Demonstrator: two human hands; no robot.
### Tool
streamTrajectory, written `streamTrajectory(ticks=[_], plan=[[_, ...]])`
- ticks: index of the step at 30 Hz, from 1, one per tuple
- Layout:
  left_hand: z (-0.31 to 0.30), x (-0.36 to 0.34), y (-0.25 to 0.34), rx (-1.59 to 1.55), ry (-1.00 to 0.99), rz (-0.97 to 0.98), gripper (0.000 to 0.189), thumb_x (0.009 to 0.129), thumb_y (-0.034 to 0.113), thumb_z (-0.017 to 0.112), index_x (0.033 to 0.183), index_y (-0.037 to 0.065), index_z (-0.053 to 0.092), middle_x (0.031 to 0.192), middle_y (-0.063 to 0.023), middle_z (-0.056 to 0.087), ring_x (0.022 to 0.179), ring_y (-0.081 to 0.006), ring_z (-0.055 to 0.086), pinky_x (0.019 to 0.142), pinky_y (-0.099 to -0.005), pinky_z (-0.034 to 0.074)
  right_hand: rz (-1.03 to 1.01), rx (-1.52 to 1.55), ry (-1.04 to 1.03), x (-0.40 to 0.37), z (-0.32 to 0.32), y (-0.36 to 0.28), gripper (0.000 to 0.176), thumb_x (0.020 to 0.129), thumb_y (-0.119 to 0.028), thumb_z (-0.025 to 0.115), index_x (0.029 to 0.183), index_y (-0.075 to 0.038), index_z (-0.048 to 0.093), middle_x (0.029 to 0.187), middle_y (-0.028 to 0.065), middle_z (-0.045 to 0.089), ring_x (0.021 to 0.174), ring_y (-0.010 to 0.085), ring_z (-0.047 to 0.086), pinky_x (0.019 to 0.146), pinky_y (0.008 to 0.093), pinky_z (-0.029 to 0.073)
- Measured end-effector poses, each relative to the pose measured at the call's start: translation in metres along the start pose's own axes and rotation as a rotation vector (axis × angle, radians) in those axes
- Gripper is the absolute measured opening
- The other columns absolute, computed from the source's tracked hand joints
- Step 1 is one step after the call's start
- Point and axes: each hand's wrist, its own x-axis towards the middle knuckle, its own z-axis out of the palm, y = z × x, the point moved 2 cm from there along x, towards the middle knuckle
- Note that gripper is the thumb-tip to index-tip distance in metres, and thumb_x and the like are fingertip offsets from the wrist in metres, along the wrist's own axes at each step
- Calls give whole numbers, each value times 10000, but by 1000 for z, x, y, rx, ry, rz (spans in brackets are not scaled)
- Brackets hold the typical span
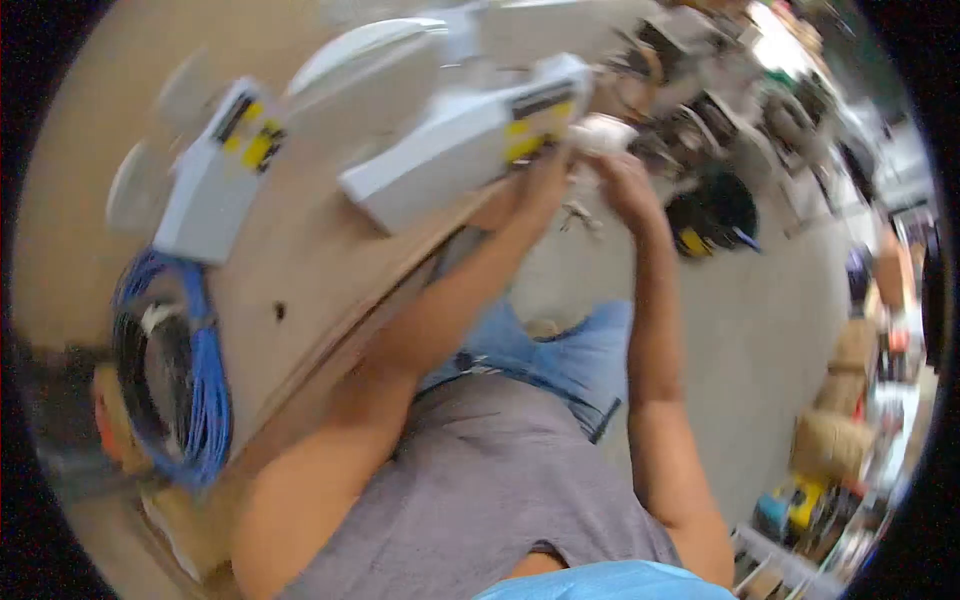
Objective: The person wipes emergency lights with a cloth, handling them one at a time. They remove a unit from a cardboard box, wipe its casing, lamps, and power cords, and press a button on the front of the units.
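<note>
Both of my hands are near the upper middle of the head view, past the table's edge, and blurred by motion. My right hand [622, 180] is closed around or against a small white object [604, 134]. My left hand [553, 168] is beside it, close to the yellow-and-black label of a long white box [440, 150]; its fingers are smeared, and what they hold, if anything, cannot be made out. Thin pale strands [580, 216] hang just below my hands.
On the wooden table [300, 330] are another white box [215, 185], round white pieces [360, 60] and a blue cable coil [207, 390]. A black bucket [730, 215] stands on the floor near piled metal parts [700, 120]. Cardboard boxes [835, 445] line the right side.
</note>
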Motion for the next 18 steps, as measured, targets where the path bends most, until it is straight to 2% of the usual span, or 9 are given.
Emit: streamTrajectory(ticks=[1,2,3,4,6,7,9,12,18], plan=[[15,18,-38,50,106,436,232,966,185,464,1099,21,563,931,-199,652,829,-343,631,737,-466,493,194,97,31,-16,-1,-28,401,895,-347,544,1052,-9,691,967,58,663,836,159,587,695,315,466],[8,8,-11,-138,21,-68,269,975,228,443,1059,3,564,923,-214,650,868,-390,624,773,-502,484,200,157,40,-16,2,-12,411,891,-358,550,1078,-24,698,995,75,671,877,168,599,671,328,467],[-1,5,3,184,-98,76,405,1023,325,354,1059,-16,570,979,-229,645,912,-402,612,820,-497,480,328,267,31,-30,5,-36,414,888,-377,557,1081,-43,707,1032,71,674,906,191,607,699,349,478],[-5,-4,23,-95,-85,-99,498,1029,395,331,1134,-32,566,1055,-263,624,992,-417,586,892,-478,463,345,341,10,-35,6,-30,435,872,-392,590,1082,-25,693,1048,80,657,909,202,593,763,339,460],[1,-14,25,-153,226,2,527,968,480,465,1014,-9,656,933,-132,652,860,-239,595,800,-379,469,340,305,76,-51,9,-29,481,860,-400,608,1103,13,653,1049,93,634,929,200,569,821,331,426],[0,-19,32,-149,247,5,527,968,480,465,1014,-9,656,933,-132,652,860,-239,595,800,-379,469,326,340,33,-57,12,-25,486,858,-395,616,1107,22,636,1046,95,624,942,197,557,835,330,413],[2,-23,45,-454,286,39,544,948,494,483,1022,-18,650,964,-148,652,897,-260,591,852,-397,454,307,376,-6,-75,14,-5,493,855,-391,624,1111,31,620,1043,97,613,954,195,546,849,330,401],[-2,-21,53,-446,226,-74,507,945,457,500,1032,-22,644,965,-142,650,894,-253,582,858,-390,447,406,277,-21,-108,8,20,472,856,-374,635,1108,25,619,1064,82,611,985,195,543,889,337,398],[1,-7,35,-447,168,-34,424,973,378,492,1049,-9,649,923,-96,637,871,-182,565,805,-339,459,372,468,54,-125,16,-19,386,860,-343,646,1025,6,661,1020,69,638,971,186,570,920,309,400]])
